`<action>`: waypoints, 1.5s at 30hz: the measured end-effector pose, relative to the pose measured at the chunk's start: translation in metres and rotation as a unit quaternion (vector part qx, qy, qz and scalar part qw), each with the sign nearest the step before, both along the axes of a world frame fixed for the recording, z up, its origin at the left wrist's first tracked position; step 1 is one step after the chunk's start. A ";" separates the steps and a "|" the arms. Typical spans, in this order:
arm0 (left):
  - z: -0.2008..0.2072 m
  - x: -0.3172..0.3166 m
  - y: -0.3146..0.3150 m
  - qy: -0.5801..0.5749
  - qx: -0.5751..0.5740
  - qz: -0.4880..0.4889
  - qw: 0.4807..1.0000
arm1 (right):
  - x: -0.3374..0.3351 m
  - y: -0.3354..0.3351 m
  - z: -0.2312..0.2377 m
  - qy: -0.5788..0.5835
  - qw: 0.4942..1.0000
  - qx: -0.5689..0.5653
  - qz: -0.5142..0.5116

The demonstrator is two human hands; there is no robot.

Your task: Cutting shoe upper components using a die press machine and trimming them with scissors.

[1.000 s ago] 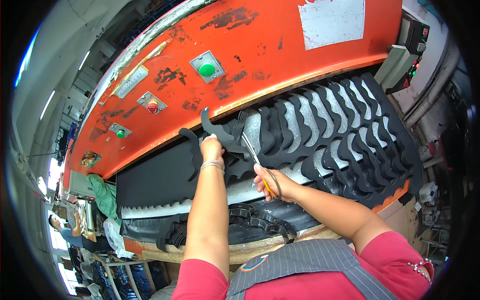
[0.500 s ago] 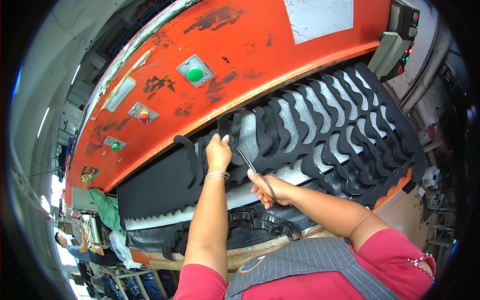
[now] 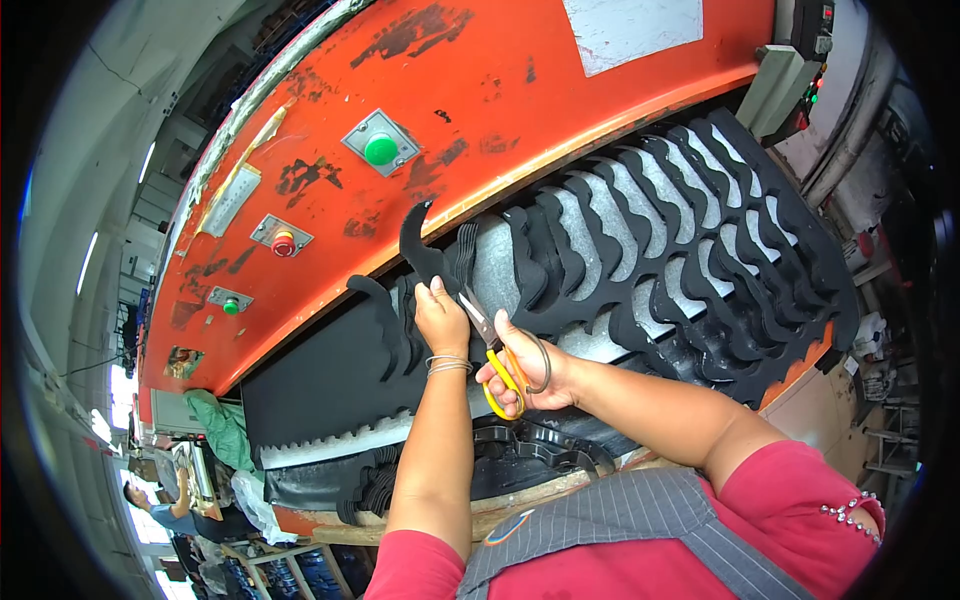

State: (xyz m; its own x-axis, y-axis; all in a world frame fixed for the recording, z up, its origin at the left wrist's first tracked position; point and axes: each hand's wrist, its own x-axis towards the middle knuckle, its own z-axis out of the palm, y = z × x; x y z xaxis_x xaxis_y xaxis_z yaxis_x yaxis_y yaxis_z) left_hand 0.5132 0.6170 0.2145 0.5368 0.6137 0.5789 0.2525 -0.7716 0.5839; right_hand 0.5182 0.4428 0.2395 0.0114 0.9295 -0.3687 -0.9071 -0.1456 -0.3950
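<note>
Straight ahead, the orange machine panel (image 3: 480,145) walls off your far side, and the black curved strip (image 3: 418,245) in your left hand (image 3: 440,318) reaches up close to its lower edge. To your left, the flat black foam sheet (image 3: 300,390) offers the broadest low passage. The scissors (image 3: 493,355) in your right hand (image 3: 535,370) take up the gap between your hands. Rightward, rows of wavy black strips (image 3: 527,265) crowd the bed, with a grey box (image 3: 778,92) at its far right corner.
</note>
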 end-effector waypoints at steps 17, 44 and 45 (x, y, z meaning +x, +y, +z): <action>-0.003 -0.008 -0.009 -0.031 0.014 -0.013 0.999 | 0.004 0.009 0.010 0.016 1.000 -0.007 0.004; 0.029 -0.411 0.142 0.570 -0.084 0.107 0.810 | -0.072 -0.057 -0.026 -0.147 0.987 -0.054 -0.041; 0.039 -0.374 0.121 0.556 -0.021 0.153 0.817 | -0.073 -0.063 -0.032 -0.137 0.987 -0.065 -0.049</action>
State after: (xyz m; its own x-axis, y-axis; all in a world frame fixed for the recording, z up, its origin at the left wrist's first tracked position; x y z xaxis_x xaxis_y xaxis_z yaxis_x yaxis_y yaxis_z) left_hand 0.1396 0.7379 0.2533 0.5336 0.8249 -0.1867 0.8224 -0.5575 -0.1129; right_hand 0.4455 0.3797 0.2074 0.2154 0.8641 -0.4549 -0.7805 -0.1276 -0.6120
